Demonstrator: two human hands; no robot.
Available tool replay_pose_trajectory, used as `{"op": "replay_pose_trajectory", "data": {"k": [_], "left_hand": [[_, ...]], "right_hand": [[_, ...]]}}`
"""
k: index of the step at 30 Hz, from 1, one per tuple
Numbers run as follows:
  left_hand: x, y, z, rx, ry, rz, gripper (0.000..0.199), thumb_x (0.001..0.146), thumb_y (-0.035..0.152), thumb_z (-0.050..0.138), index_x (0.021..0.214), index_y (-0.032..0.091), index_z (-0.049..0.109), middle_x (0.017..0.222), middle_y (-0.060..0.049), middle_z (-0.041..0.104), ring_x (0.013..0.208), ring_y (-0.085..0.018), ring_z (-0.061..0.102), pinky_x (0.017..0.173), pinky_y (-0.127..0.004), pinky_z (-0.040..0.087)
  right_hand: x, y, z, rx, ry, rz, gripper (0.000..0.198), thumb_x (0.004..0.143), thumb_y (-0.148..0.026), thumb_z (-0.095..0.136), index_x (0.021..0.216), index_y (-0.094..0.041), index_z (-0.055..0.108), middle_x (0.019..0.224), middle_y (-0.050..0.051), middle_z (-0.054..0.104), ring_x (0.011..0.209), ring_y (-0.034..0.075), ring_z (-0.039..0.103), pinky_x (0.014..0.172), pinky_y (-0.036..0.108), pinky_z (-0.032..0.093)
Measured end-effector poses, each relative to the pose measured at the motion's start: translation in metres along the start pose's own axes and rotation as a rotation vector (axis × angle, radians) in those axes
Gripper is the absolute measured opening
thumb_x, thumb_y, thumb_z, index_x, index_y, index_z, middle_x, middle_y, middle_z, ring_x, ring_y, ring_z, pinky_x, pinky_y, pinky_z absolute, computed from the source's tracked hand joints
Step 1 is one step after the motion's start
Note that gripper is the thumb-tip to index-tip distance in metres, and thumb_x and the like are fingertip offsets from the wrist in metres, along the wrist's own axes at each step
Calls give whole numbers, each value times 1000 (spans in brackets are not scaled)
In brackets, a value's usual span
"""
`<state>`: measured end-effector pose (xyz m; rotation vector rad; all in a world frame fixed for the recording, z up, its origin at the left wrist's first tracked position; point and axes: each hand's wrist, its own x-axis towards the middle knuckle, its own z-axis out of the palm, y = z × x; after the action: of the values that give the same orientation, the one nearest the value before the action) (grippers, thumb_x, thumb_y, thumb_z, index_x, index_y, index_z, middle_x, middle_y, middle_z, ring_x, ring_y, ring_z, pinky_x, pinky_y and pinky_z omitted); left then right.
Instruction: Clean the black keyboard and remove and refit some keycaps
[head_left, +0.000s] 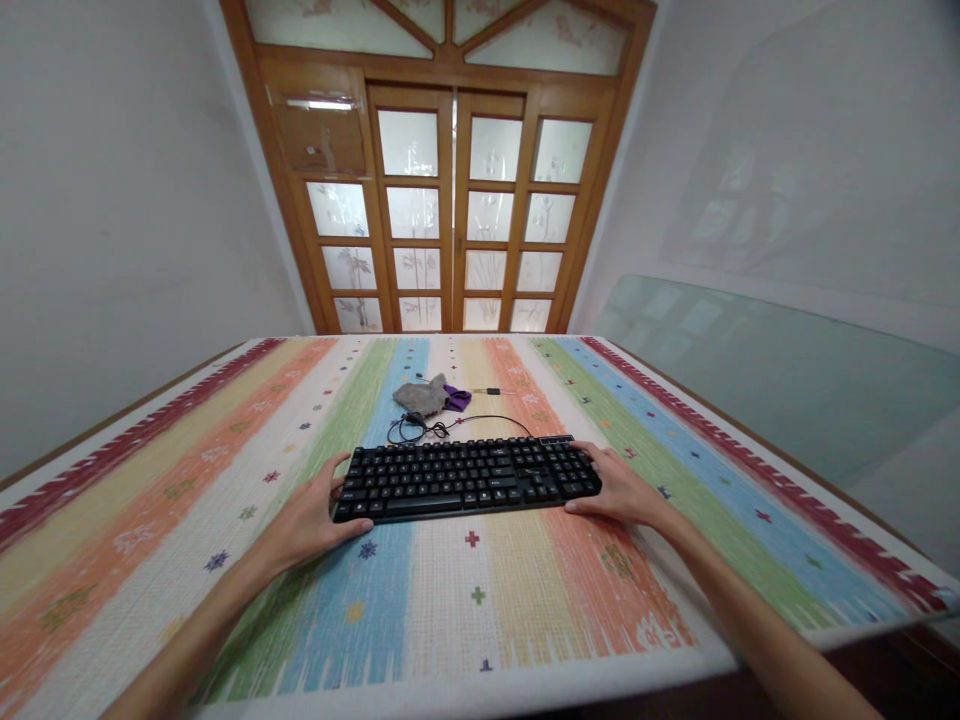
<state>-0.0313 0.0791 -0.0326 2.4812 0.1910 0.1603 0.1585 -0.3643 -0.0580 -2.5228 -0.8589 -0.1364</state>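
A black computer keyboard lies crosswise in front of me, over a table with a striped cloth. My left hand grips its left end, thumb along the front edge and fingers round the side. At the other end, my right hand holds the right side in the same way, thumb at the front corner and fingers at the far edge. A thin black cable is bundled just behind the keyboard. Whether the keyboard rests fully on the cloth or is slightly raised, I cannot tell.
Behind the cable lie a grey cloth, a purple cloth piece and a small black item with thin prongs. The striped tablecloth reaches the near table edge. Wooden glass-paned doors stand beyond the table, with walls on both sides.
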Motion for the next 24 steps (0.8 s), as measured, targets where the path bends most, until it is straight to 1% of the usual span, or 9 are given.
{"op": "replay_pose_trajectory", "data": {"k": [4, 7, 10, 12, 13, 15, 18, 21, 24], "left_hand": [[0, 1, -8, 29, -14, 2, 105, 61, 56, 73, 146, 14, 28, 120, -16, 69, 101, -32, 69, 90, -42, 52], [10, 4, -20, 112, 11, -46, 105, 60, 65, 70, 144, 14, 33, 111, -15, 73, 102, -34, 68, 89, -43, 50], [27, 6, -30, 112, 42, -69, 89, 72, 73, 52, 137, 13, 43, 94, -12, 76, 89, -32, 70, 83, -41, 50], [41, 5, -32, 73, 122, -72, 77, 77, 71, 42, 128, 13, 50, 84, -9, 76, 81, -30, 70, 81, -40, 50], [48, 4, -32, 43, 167, -81, 73, 78, 70, 40, 124, 14, 52, 81, -8, 75, 77, -29, 70, 79, -39, 51], [59, -2, -30, -20, 238, -111, 64, 80, 66, 37, 117, 16, 54, 78, -6, 75, 69, -26, 69, 71, -36, 51], [68, -14, -23, -48, 326, -133, 54, 81, 60, 36, 104, 17, 60, 74, -4, 72, 66, -23, 67, 66, -33, 51], [67, -25, -16, -34, 325, -125, 52, 81, 58, 35, 92, 18, 65, 73, -4, 71, 70, -23, 66, 71, -33, 51], [63, -30, -9, -55, 291, -110, 56, 83, 59, 34, 95, 16, 69, 79, -6, 73, 80, -26, 68, 81, -36, 51]], "right_hand": [[-4, 0, -3, -26, -9, 10, 91, 59, -57, 78, 136, -18, 50, 112, 14, 65, 105, 33, 59, 92, 46, 47], [-2, 1, -5, -33, -25, 15, 90, 61, -61, 75, 136, -18, 50, 119, 15, 64, 108, 34, 59, 94, 48, 47], [6, 0, -5, -41, -20, 14, 91, 65, -65, 70, 139, -17, 48, 131, 18, 59, 118, 36, 56, 99, 50, 43], [15, -4, -3, -71, 38, 54, 88, 69, -67, 66, 138, -16, 49, 139, 19, 53, 126, 38, 50, 104, 52, 40], [20, -7, -1, -87, 81, 77, 83, 73, -67, 63, 137, -15, 50, 141, 19, 51, 130, 38, 47, 106, 52, 38], [33, -14, 3, -102, 146, 78, 66, 84, -63, 52, 131, -16, 56, 142, 19, 51, 133, 36, 45, 108, 52, 35], [59, -29, 9, -108, 169, -35, 49, 90, -53, 49, 123, -18, 62, 136, 16, 56, 128, 32, 49, 107, 50, 37], [90, -46, 17, -122, 130, -133, 34, 91, -38, 53, 114, -18, 66, 127, 14, 62, 119, 30, 54, 103, 47, 39], [122, -66, 28, -168, 39, -177, 27, 90, -25, 53, 111, -16, 67, 116, 12, 65, 114, 26, 55, 101, 40, 39]]}}
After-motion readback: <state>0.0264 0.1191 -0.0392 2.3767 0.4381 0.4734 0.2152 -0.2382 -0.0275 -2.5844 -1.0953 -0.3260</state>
